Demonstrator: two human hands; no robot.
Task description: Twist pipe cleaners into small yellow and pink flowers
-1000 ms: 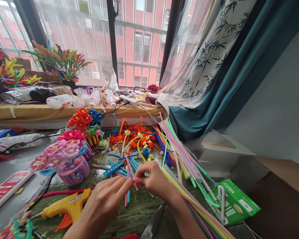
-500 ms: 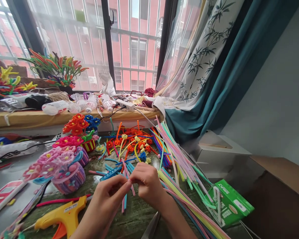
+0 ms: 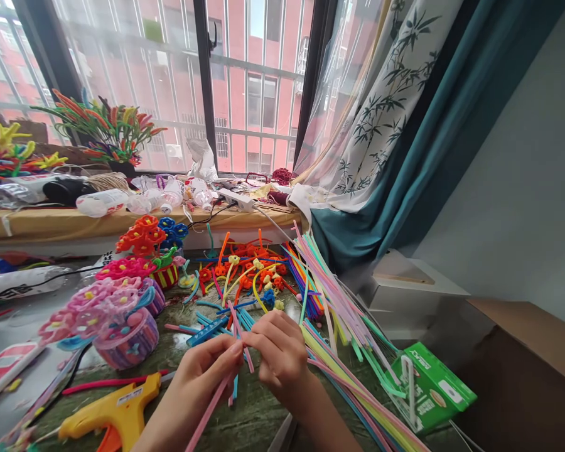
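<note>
My left hand pinches a pink pipe cleaner, whose long tail runs down past the wrist. Against its fingertips meets my right hand, thumb and forefinger closed at the pipe cleaner's end; the tip itself is hidden by fingers. Just beyond the hands lie cut blue and pink pipe cleaners and a blue flat tool. Under the right wrist, scissor blades show in part.
A yellow glue gun lies at left, near pots of pipe-cleaner flowers. Orange flower pieces are scattered behind. Long pastel pipe cleaners spread to the right, beside a green box. Bottles line the windowsill.
The pink pipe cleaner's tail now shows below my left hand. My right hand has turned slightly and its fingers have shifted at the pinch; both hands stay close together.
</note>
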